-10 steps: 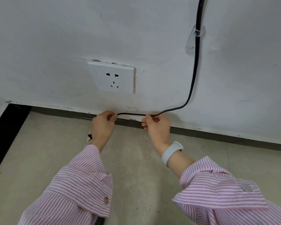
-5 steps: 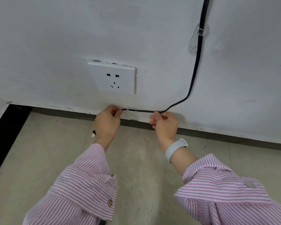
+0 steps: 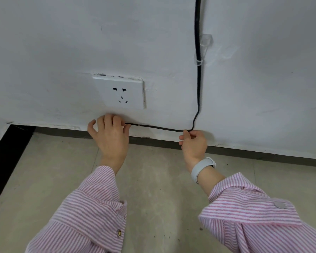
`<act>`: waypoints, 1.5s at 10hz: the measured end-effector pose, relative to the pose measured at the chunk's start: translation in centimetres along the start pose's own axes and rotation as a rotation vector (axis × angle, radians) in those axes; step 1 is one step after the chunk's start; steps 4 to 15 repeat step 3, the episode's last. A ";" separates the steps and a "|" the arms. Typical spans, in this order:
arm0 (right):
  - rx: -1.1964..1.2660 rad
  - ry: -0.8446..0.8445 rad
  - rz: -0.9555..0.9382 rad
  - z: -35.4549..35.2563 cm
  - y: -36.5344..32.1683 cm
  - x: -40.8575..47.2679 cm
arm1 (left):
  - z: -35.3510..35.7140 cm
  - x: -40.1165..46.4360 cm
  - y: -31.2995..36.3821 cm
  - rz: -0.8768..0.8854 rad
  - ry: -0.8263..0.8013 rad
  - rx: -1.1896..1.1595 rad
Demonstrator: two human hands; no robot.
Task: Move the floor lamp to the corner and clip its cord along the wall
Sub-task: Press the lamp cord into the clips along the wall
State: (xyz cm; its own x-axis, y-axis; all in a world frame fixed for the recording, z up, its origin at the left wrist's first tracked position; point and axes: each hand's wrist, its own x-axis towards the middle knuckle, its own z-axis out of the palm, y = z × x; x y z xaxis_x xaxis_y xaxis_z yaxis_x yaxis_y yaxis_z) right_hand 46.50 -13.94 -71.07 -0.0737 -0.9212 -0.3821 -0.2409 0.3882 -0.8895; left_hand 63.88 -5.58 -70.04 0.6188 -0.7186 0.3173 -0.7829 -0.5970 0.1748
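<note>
Where black cord bends along wall, both hands' fingers pinch it.

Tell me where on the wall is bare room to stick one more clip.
Bare wall lies left of the socket, and right of the cord past the clear clip. Between socket and cord is a narrower free strip. Low under the socket is crowded: the left hand and right hand hold the cord there.

Cord black, wall and socket white, sleeves pink-white striped, wristband white, floor beige.
</note>
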 end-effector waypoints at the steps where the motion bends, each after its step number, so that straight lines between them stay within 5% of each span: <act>1: -0.111 -0.061 -0.035 -0.7 -0.4 0.3 | -0.4 0.1 0.4 -0.052 -0.042 -0.018; 3: -0.293 -0.248 -0.100 -1.9 -1.6 0.3 | -2.3 -1.1 1.9 0.011 0.011 -0.125; 15: -0.293 -0.248 -0.100 -1.9 -1.6 0.3 | -2.3 -1.1 1.9 0.011 0.011 -0.125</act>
